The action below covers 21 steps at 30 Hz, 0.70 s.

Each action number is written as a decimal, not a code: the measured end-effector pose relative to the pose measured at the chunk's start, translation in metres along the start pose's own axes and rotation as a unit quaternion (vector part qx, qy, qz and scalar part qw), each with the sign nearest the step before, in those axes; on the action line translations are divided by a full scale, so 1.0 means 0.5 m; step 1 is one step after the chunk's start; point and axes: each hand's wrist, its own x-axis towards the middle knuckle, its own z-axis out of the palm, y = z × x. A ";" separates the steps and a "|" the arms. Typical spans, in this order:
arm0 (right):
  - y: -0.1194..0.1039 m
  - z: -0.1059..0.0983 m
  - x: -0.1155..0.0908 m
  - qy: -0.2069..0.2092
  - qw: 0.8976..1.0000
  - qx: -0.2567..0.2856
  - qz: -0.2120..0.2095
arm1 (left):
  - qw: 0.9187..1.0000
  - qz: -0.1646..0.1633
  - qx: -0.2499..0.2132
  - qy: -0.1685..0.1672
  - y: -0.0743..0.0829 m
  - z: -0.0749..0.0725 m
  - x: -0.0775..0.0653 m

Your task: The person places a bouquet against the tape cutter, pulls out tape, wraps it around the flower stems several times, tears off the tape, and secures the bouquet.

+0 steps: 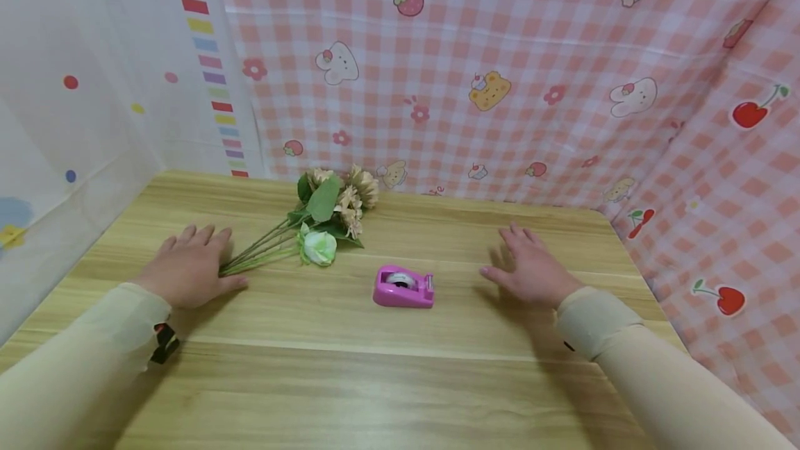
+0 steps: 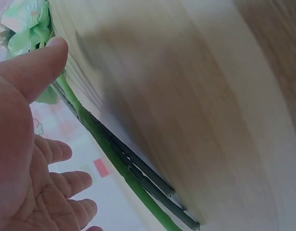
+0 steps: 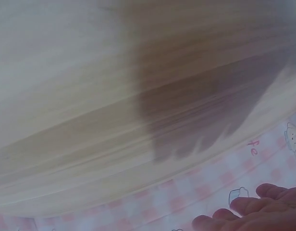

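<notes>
In the head view my left hand (image 1: 189, 268) hovers by the stem ends of a bunch of artificial flowers (image 1: 321, 210), its fingers spread. The left wrist view shows the green stems (image 2: 121, 166) beyond the thumb and fingers, with nothing gripped. The bunch has beige blooms, green leaves and one pale green-white rose (image 1: 319, 247), and lies on the table's left half. Near the middle sits a pink tape dispenser (image 1: 403, 288) with a roll of tape in it. To its right, my right hand (image 1: 531, 266) is held over the table, fingers extended and holding nothing.
The wooden table (image 1: 350, 380) has a light striped grain. A pink checked cloth (image 1: 387, 117) with cartoon prints hangs along the back and right. At the left hangs a white cloth (image 1: 106, 123) with coloured dots.
</notes>
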 end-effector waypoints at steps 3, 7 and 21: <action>0.008 -0.001 0.001 0.001 1.000 -0.004 0.004 | 1.000 -0.002 0.001 -0.003 -0.002 -0.001 -0.003; 0.017 -0.002 0.002 0.000 1.000 -0.007 0.012 | 1.000 -0.006 0.001 -0.008 -0.004 -0.002 -0.007; 0.032 0.000 0.000 0.001 0.999 -0.022 0.025 | 1.000 -0.013 -0.002 -0.025 -0.012 -0.002 -0.012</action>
